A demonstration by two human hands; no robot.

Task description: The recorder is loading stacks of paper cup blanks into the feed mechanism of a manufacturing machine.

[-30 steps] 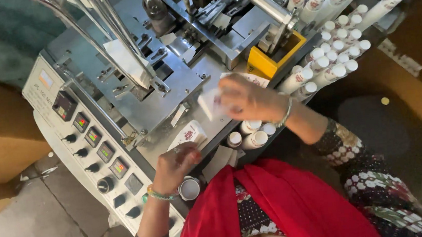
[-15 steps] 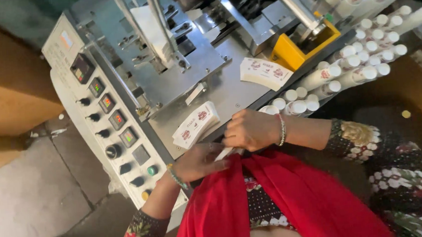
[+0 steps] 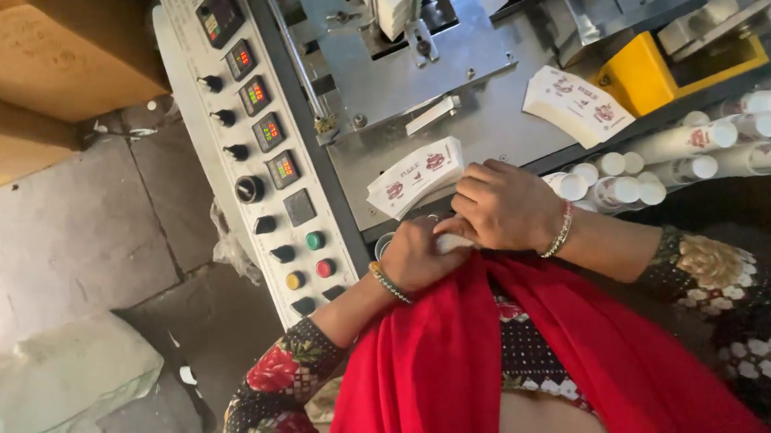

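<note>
Both hands meet at the machine's front edge, close to the body. Left hand [image 3: 417, 258] curled, right hand [image 3: 502, 206] closed over it; btwn them a small white item [image 3: 450, 242], prob. a paper cup, mostly hidden, gripped by both. Stack of printed paper blanks [image 3: 414, 176] lies just beyond the knuckles on the metal bench [image 3: 488, 128]. Rows of white cups [image 3: 688, 143] sit to the right
</note>
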